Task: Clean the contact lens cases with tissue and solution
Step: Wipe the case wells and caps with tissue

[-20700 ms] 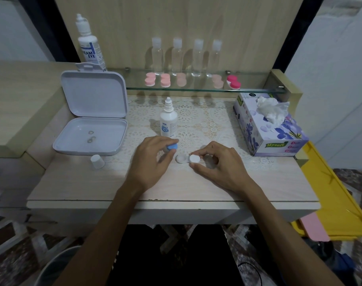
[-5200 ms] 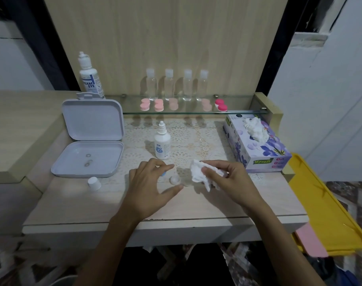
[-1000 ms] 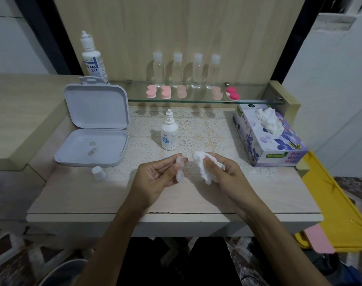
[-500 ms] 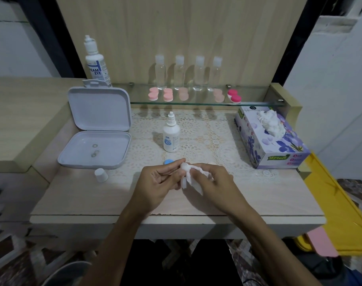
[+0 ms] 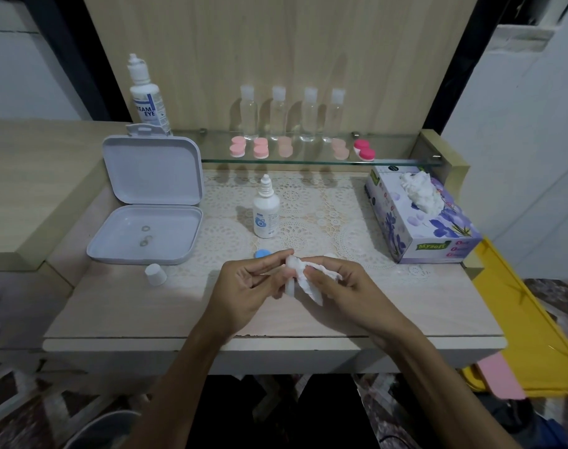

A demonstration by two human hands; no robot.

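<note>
Wooden vanity top: left hand (image 5: 247, 286) pinches the white lens case (image 5: 290, 288), right hand (image 5: 344, 283) pinches tissue (image 5: 308, 280) against it; best twist gently into each well.

We see a pale wood-grain table (image 5: 114, 306) with a worn front edge, backed by an upright light-wood panel (image 5: 276, 43). A narrow glass shelf (image 5: 308, 161) crosses the foot of this panel. A lace-pattern mat (image 5: 315, 218) covers the rear of the tabletop. To the left we note a raised beige counter (image 5: 26, 176) and dark vertical framing (image 5: 68, 59); to the right, a white wall (image 5: 519, 140). Below lies a patterned tile floor (image 5: 23, 413), with a yellow tray (image 5: 529, 335) low at right. A bright patch of light falls on the tabletop at left.
</note>
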